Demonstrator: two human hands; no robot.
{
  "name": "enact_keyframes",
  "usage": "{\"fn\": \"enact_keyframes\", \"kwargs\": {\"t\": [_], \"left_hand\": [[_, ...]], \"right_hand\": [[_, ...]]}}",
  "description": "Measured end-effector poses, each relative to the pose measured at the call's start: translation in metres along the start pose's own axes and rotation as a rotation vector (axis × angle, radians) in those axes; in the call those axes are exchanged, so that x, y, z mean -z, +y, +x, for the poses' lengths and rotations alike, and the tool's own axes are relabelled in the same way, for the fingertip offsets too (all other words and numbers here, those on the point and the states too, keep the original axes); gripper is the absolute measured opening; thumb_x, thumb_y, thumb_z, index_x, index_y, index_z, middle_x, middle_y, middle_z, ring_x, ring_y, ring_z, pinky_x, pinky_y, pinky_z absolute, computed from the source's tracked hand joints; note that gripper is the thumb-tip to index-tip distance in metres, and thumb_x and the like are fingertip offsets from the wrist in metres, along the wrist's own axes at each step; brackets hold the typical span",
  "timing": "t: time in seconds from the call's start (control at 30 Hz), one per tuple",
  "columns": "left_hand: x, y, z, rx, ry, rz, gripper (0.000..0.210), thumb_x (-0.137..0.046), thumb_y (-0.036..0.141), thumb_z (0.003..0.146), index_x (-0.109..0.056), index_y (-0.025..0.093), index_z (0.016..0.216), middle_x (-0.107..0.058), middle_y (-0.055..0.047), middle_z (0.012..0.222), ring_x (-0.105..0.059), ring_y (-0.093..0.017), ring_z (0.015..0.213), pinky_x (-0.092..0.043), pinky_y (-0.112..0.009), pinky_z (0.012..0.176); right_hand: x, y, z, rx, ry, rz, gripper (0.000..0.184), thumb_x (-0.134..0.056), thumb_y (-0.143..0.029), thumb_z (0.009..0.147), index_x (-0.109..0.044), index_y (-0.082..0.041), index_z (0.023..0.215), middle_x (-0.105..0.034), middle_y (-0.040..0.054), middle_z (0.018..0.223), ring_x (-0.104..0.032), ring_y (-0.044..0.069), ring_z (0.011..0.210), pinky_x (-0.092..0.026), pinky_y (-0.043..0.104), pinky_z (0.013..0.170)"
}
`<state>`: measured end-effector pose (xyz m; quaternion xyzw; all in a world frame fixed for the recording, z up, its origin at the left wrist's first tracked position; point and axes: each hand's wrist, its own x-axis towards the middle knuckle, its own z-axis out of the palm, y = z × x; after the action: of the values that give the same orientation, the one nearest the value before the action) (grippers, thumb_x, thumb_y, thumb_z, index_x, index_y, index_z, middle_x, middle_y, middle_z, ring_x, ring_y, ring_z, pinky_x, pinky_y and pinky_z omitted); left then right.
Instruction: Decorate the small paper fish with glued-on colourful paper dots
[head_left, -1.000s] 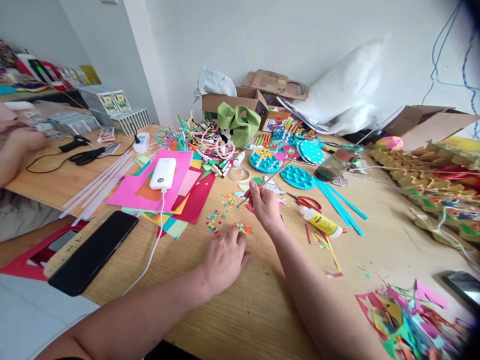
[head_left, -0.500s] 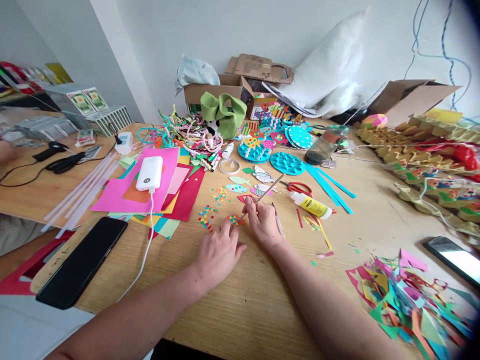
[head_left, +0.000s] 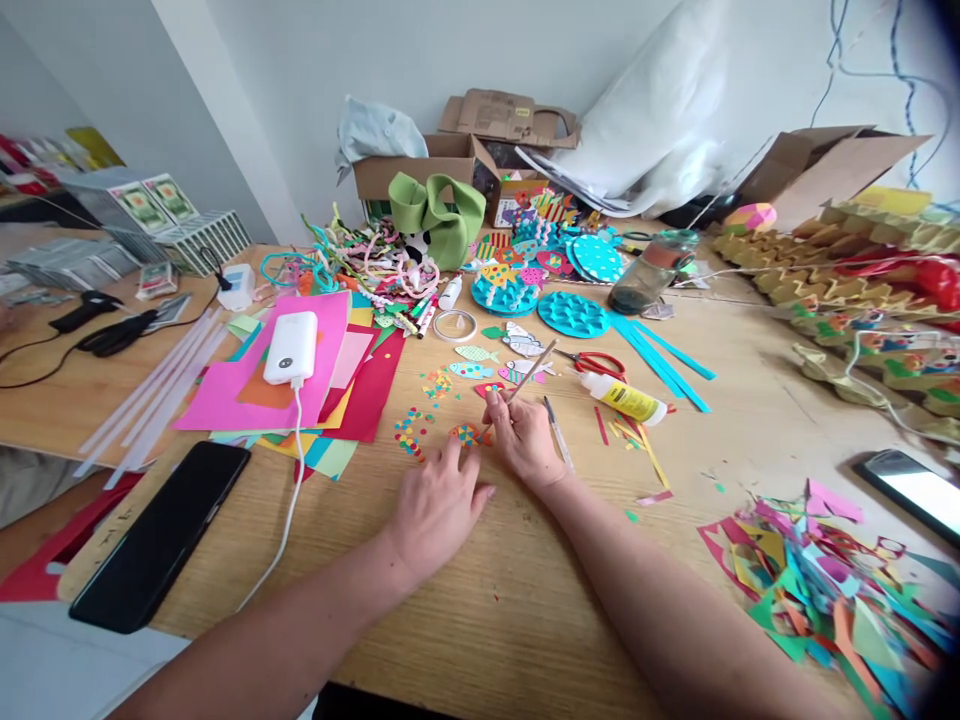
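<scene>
My right hand (head_left: 526,442) is closed round a thin stick (head_left: 535,366), which slants with its lower end at a small orange paper fish (head_left: 466,434) dotted with colours. On the near edge of that fish rest the fingertips of my left hand (head_left: 436,502), its fingers apart and lying low over the table. Small coloured paper dots (head_left: 409,432) are scattered left of the fish. Several decorated paper fish (head_left: 471,370) lie just beyond my hands. To the right are a pen (head_left: 557,430), red-handled scissors (head_left: 600,365) and a glue bottle (head_left: 624,398).
Coloured paper sheets (head_left: 367,400) with a white power bank (head_left: 291,346) lie left, beside a black phone (head_left: 161,535). Paper scraps (head_left: 817,590) are heaped at right. Behind stand a glass jar (head_left: 652,275), blue discs (head_left: 574,314) and a cardboard box (head_left: 412,175).
The view has shifted slightly. My hands keep almost the same places, the stick still in the right one and the left fingers still at the fish.
</scene>
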<state>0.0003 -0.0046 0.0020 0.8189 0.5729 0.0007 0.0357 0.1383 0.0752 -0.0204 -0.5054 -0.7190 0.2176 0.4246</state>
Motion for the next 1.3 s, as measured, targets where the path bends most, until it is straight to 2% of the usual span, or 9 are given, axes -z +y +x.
{"fn": "enact_keyframes", "kwargs": {"t": [0.2,0.33,0.67,0.97,1.3], "left_hand": [[-0.0014,-0.0003,0.0001,-0.005,0.011,0.005,0.038,-0.048,0.043,0.094,-0.055,0.019,0.123,-0.054,-0.013,0.122,-0.061,-0.026,0.1,-0.054,-0.032,0.07],[0.0,-0.0003,0.0001,-0.01,0.02,0.005,0.038,-0.05,0.043,0.093,-0.055,0.018,0.122,-0.056,-0.012,0.117,-0.061,-0.026,0.099,-0.054,-0.033,0.07],[0.0012,0.0002,-0.0001,-0.01,0.021,0.016,0.038,-0.05,0.043,0.093,-0.055,0.018,0.122,-0.056,-0.011,0.117,-0.061,-0.026,0.098,-0.054,-0.032,0.067],[-0.0001,0.0005,-0.0001,-0.004,0.023,0.015,0.037,-0.052,0.044,0.092,-0.056,0.019,0.12,-0.056,-0.011,0.117,-0.061,-0.026,0.097,-0.054,-0.033,0.068],[-0.0005,0.0001,0.0004,-0.011,0.043,0.015,0.038,-0.052,0.043,0.092,-0.055,0.018,0.122,-0.056,-0.011,0.117,-0.062,-0.026,0.096,-0.055,-0.034,0.067]], "right_hand": [[-0.0002,-0.0014,-0.0007,-0.012,-0.027,0.025,0.06,-0.026,-0.062,0.095,-0.053,-0.024,0.058,-0.063,0.0055,0.06,-0.063,0.018,0.06,-0.044,0.029,0.061],[-0.0009,-0.0016,-0.0004,0.002,-0.022,0.011,0.06,-0.027,-0.06,0.096,-0.053,-0.023,0.057,-0.062,0.0046,0.058,-0.059,0.016,0.054,-0.042,0.028,0.058],[-0.0006,-0.0027,-0.0001,0.032,-0.031,-0.007,0.059,-0.026,-0.056,0.097,-0.054,-0.022,0.058,-0.062,0.0056,0.059,-0.061,0.017,0.058,-0.044,0.028,0.059],[-0.0026,0.0005,0.0,0.094,-0.009,-0.025,0.057,-0.028,-0.052,0.098,-0.053,-0.021,0.058,-0.059,0.0033,0.056,-0.056,0.013,0.051,-0.041,0.025,0.054],[-0.0018,-0.0003,0.0003,0.087,-0.017,-0.037,0.056,-0.028,-0.051,0.099,-0.053,-0.021,0.058,-0.058,0.0028,0.055,-0.054,0.013,0.049,-0.039,0.025,0.053]]}}
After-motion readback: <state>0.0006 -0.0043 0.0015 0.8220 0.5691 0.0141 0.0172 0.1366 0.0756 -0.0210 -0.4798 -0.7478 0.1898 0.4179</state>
